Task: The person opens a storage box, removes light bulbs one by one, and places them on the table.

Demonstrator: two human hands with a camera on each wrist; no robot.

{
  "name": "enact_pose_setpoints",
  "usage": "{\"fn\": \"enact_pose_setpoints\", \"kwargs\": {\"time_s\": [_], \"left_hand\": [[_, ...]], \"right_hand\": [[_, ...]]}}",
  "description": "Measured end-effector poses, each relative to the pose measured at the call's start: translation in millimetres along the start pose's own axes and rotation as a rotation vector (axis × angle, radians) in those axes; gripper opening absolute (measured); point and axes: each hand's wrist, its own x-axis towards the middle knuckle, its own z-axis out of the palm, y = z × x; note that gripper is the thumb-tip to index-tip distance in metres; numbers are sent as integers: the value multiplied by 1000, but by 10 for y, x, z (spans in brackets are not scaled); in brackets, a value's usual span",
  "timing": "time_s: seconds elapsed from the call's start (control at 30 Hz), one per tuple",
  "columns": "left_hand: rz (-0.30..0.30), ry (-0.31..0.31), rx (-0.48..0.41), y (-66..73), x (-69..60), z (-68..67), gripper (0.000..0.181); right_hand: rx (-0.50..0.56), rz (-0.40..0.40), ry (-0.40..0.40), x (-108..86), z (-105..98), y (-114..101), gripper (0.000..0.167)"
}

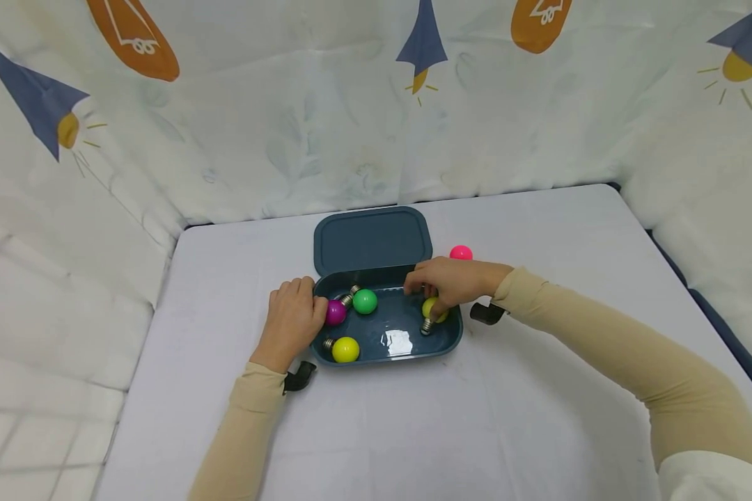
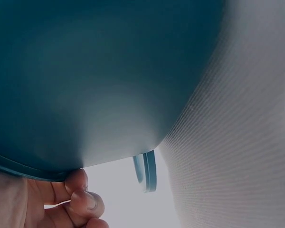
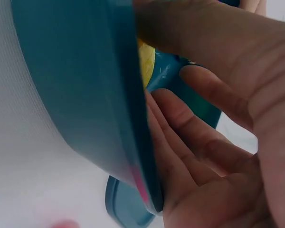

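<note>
I see the left hand (image 1: pixel 293 316) clamped on the box (image 1: pixel 379 321) at left; the right hand (image 1: pixel 446 280), fingers apart, is over the right-hand yellow bulb (image 1: pixel 428 306) (a green bulb (image 1: pixel 365 302) lies further left)

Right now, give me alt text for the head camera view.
A person's right hand reaches to a yellow bulb inside a dark blue container while the left hand holds its rim. Also inside: a purple bulb, a green bulb, another yellow bulb; a lid lies behind.

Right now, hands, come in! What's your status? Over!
Left hand grips dark-blue plastic box. Right hand inside it, at one round yellow bulb. Round green bulb, round purple bulb, second yellow bulb lie left, seemingly not blocking.
</note>
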Motion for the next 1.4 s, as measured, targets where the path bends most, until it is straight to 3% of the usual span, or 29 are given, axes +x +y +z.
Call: {"fn": "enact_pose_setpoints", "kwargs": {"time_s": [0.37,0.9,1.17,1.4], "left_hand": [[-5,-4,-7,8,-7,1,17],[-12,-24,-2,10,-6,-3,18],[-3,-13,-4,6,-6,-10,17],[-6,-18,-8,22,4,-23,16]], "right_hand": [[95,3,-129,-6,50,-54,62],[217,-3,-325,70,75,-67,55],[241,47,-394,177,97,-62,55],[231,41,-457,217,102,-87,56]]}}
